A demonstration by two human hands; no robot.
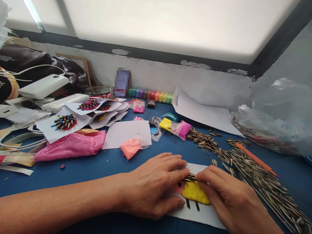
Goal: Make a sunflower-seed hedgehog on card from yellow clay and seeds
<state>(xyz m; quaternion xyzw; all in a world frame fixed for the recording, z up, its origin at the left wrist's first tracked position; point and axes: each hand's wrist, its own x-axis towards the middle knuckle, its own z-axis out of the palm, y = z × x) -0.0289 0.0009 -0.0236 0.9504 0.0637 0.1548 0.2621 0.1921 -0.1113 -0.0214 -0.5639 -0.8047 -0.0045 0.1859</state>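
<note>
Across the blue table [85, 169], a seed pile [263, 185] spreads right of your white sheet [195, 217]. Your left hand [156, 185] lies open, palm down on the sheet; your right hand [234, 198] bends over it, whether gripping a seed I cannot tell. Yellow clay [196, 192] sits on the sheet between them, seeds [190, 177] along its top edge. Hold the sheet still; press gently.
</note>
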